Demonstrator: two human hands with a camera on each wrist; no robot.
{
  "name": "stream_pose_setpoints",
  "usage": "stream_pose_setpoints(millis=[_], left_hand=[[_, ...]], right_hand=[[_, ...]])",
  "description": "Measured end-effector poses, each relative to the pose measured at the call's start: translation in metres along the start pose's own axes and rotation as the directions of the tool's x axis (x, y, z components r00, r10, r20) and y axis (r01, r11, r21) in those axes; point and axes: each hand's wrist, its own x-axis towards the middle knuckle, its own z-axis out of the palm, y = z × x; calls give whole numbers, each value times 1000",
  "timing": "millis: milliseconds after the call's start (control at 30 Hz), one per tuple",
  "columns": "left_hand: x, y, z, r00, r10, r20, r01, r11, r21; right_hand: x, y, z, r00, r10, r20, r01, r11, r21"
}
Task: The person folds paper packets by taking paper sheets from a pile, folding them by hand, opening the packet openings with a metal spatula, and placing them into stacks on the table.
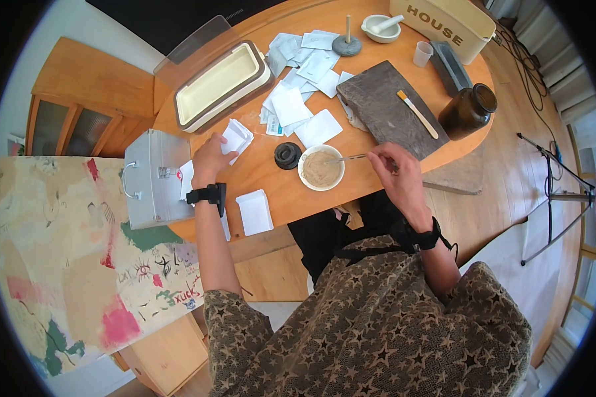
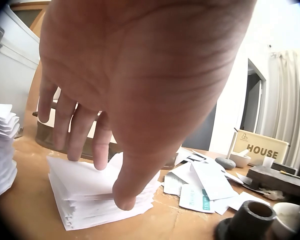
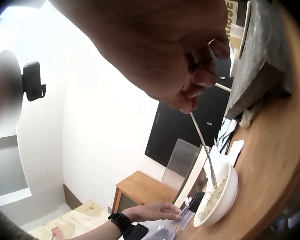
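Right hand [image 1: 398, 173] pinches a thin metal utensil [image 1: 352, 157]; left hand [image 1: 212, 157] lies over stacked white paper packets [image 2: 85, 182].

The utensil is held by its end, probably to angle it over the rim, its lower tip in the beige powder [image 1: 319, 171]; the white bowl [image 1: 321, 188] sits between both hands, nearer the right, presumably for easy reach. The left fingers are extended and slightly spread, clasping nothing, the packets directly beneath them, thumb tip against the stack.

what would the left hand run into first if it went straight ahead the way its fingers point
Most likely the stack of folded white papers just ahead of the left hand; the fingertips look close enough that they may already touch it, though depth is unclear.
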Motion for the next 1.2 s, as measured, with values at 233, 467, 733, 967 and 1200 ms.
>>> stream_pose_setpoints(millis=[233,467,733,967,1200], left_hand=[[-7,4,-2,996,13,-92,-11,1000,25],[-38,25,-15,961,66,-269,-61,998,26],[-115,91,-1,952,29,-305,-90,978,-186],[-145,121,22,929,111,-353,-197,956,-216],[-158,133,40,945,80,-316,-159,960,-231]], right_hand=[[1,1,0,999,22,33,-22,1000,-21],[1,0,1,999,33,27,-33,999,-14],[3,-1,1,999,21,-43,-18,997,70],[3,0,0,998,36,-52,-31,995,96],[4,-9,-4,997,28,-76,-17,991,134]])
